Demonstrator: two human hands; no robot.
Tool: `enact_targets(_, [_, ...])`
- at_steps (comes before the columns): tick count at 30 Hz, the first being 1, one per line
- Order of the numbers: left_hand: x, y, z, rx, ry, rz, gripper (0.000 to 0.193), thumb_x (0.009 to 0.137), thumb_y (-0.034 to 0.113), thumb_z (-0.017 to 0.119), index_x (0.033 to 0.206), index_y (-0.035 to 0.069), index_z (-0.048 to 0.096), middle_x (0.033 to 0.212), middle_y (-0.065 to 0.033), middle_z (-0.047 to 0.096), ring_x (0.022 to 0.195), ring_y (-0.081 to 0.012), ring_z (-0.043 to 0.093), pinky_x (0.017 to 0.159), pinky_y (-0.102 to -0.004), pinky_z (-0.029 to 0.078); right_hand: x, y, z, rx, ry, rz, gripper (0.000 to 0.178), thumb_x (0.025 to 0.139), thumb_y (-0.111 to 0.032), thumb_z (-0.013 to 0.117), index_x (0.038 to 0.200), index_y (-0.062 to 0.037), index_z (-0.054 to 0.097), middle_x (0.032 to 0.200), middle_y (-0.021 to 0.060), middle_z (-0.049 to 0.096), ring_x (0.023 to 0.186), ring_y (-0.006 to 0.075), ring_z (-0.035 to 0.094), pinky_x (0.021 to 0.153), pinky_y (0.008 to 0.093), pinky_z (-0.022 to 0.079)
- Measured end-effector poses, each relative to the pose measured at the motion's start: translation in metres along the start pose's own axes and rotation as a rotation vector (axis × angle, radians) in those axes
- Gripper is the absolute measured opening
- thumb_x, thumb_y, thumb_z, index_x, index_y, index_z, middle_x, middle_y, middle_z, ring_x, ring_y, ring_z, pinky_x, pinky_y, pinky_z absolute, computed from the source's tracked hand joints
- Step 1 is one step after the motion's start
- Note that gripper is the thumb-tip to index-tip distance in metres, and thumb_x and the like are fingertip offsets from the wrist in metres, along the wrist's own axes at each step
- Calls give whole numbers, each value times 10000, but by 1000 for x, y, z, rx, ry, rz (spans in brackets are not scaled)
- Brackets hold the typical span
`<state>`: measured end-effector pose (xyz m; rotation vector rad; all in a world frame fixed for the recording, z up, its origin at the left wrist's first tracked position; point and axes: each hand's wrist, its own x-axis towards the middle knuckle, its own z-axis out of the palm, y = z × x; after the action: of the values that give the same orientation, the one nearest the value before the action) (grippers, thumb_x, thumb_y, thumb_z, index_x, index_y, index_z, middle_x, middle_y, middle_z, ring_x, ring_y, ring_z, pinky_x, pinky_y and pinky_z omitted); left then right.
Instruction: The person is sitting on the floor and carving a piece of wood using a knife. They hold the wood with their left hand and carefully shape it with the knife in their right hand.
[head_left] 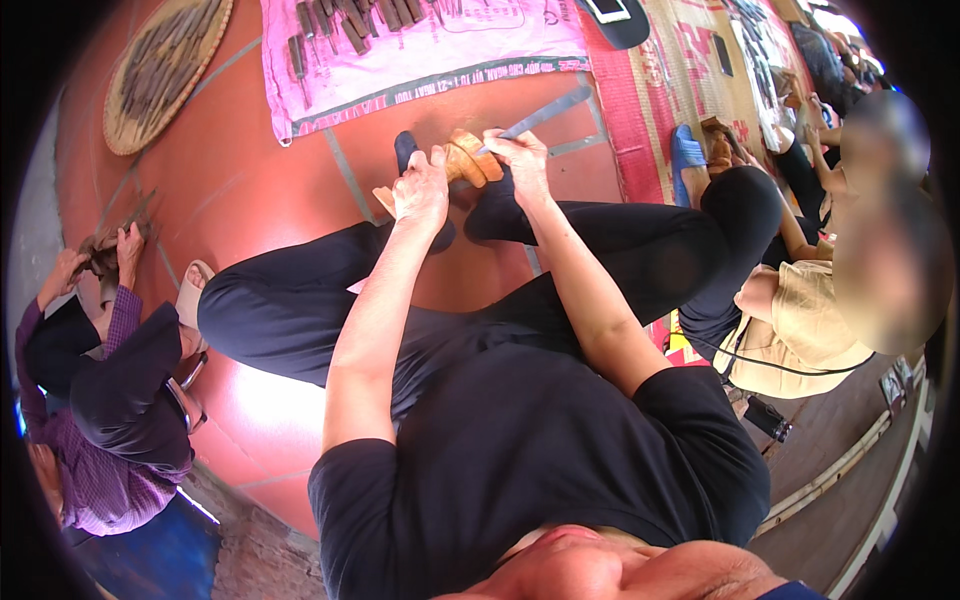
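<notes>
Between my feet, my left hand (422, 190) is closed round one side of a carved piece of light-brown wood (466, 160) with ridged, rounded forms. At the other side of the wood, my right hand (524, 165) grips a long, flat grey carving tool (548, 112). The tool slants up and to the right out of my fingers, and its lower end points at the wood. Whether its tip touches the wood is too small to tell.
Ahead, several wooden-handled carving tools (352, 20) lie on a pink sheet (430, 70). A round woven tray (120, 120) holds more tools at the far left. People sit close by: one in purple (125, 485) at left, others at right. A dark cap (622, 30) lies ahead right.
</notes>
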<state>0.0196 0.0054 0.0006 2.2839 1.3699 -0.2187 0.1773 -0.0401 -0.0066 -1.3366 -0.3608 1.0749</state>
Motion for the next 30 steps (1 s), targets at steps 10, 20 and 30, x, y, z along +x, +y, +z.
enact_targets(10, [1, 0, -11, -61, -52, 17, 368, 888, 172, 394, 1253, 130, 366, 1103, -208, 486, 943, -381, 590, 788, -487, 486, 3, -6, 6, -33, 26, 25, 84, 721, -7, 659, 804, 4, 649, 755, 67, 648, 692, 140, 620, 651, 279, 515])
enact_targets(20, [12, 10, -11, 47, -115, 13, 628, 768, 58, 574, 1309, 154, 270, 1141, -184, 439, 861, -408, 604, 718, -524, 487, 14, -12, -12, -176, -13, 1, 139, 694, -54, 688, 817, -3, 646, 729, 24, 631, 703, 105, 576, 692, 247, 452])
enact_targets(30, [7, 12, -21, 120, -131, 57, 643, 753, 60, 593, 1313, 84, 279, 1108, -202, 444, 812, -392, 610, 692, -472, 505, 14, -1, -23, -130, -79, 1, 189, 696, -49, 700, 877, -15, 658, 756, 8, 625, 745, 88, 560, 706, 250, 435])
